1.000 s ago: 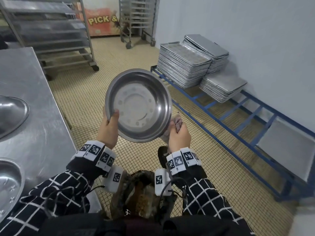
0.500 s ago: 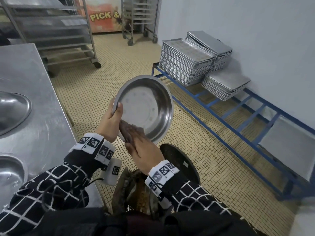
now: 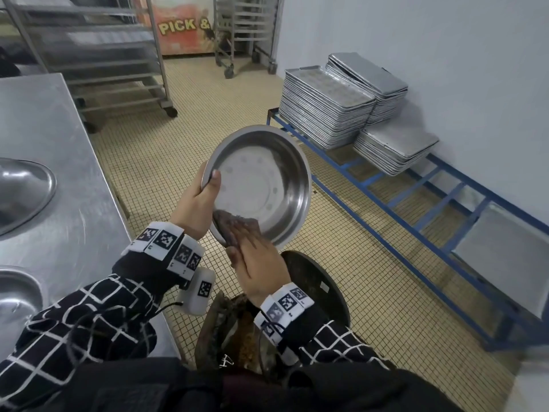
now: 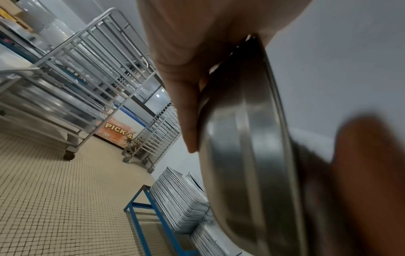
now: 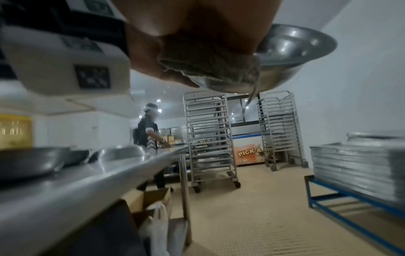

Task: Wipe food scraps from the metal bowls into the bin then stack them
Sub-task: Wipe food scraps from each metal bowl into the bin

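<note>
A round metal bowl (image 3: 261, 185) is held up, tilted with its inside toward me, above the bin (image 3: 243, 337). My left hand (image 3: 202, 200) grips its left rim, thumb inside, fingers (image 4: 181, 104) behind the wall (image 4: 247, 155). My right hand (image 3: 255, 263) holds a brown cloth (image 3: 234, 227) against the bowl's lower inner edge, fingers laid over it. In the right wrist view the thumb pinches the cloth (image 5: 208, 69) under the palm, beside the bowl (image 5: 291, 52). The bowl's inside looks mostly bare. The bin holds brown scraps, with its black lid (image 3: 315, 289) standing behind.
A steel table (image 3: 59, 144) on my left carries two more metal bowls (image 3: 23, 188) (image 3: 15, 292). A blue floor rack (image 3: 416, 188) with stacked baking trays (image 3: 326, 114) runs along the right wall. Wheeled tray trolleys (image 3: 118, 55) stand behind. A person (image 5: 146, 131) works at the table's far end.
My right hand has come from the bowl's right rim to its lower inner edge with the cloth. The bowl has dropped slightly and stays in my left hand.
</note>
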`<action>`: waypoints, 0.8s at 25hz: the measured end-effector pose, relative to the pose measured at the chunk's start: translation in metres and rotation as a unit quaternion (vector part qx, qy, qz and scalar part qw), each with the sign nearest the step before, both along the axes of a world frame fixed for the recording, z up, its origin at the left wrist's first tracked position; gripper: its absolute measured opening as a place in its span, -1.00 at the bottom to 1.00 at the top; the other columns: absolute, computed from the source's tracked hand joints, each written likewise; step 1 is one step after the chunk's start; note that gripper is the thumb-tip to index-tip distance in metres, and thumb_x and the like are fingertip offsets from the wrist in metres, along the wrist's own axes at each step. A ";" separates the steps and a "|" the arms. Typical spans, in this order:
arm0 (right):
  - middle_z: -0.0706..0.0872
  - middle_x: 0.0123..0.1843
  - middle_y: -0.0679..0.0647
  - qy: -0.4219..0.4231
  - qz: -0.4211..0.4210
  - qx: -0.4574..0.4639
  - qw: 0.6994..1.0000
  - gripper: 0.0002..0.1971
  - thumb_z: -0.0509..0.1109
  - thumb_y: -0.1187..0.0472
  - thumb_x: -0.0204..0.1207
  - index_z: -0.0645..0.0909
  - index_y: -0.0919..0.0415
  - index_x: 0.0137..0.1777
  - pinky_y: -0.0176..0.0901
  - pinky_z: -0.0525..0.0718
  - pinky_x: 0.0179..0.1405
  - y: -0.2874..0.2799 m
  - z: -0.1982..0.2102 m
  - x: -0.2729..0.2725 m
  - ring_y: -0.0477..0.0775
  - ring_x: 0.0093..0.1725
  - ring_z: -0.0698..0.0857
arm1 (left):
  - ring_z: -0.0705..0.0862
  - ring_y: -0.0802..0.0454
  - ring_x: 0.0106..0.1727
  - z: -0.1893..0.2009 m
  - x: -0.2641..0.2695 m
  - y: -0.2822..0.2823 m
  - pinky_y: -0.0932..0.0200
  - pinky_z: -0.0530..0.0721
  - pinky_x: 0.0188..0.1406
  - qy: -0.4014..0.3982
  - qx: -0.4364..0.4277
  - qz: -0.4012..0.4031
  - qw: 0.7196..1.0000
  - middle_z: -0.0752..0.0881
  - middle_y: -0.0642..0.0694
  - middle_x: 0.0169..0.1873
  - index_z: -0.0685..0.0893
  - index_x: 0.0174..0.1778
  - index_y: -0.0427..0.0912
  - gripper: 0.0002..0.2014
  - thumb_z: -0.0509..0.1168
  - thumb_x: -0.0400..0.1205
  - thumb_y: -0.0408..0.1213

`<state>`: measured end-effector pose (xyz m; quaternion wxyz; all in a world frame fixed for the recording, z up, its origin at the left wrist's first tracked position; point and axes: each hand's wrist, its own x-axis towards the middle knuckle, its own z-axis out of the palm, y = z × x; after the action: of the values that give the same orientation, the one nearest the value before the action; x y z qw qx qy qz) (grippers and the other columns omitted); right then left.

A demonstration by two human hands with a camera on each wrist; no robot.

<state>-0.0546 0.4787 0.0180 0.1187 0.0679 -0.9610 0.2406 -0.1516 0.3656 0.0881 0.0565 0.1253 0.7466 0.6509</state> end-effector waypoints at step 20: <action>0.59 -0.27 -0.08 -0.109 -0.283 -0.207 0.930 -0.88 0.34 0.14 0.61 0.54 0.20 -0.01 -0.48 0.45 -0.53 0.114 0.051 -0.031 -0.23 -0.35 0.55 | 0.74 -0.12 -0.25 -0.017 0.003 -0.010 -0.07 0.72 -0.15 -0.168 0.019 -0.099 0.981 0.78 -0.09 -0.23 0.62 0.24 -0.17 -0.57 0.19 0.65 0.08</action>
<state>-0.0859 0.5924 0.0691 0.0876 -0.2593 -0.8762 0.3967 -0.1481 0.3552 0.0711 0.2429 0.0887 0.6977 0.6681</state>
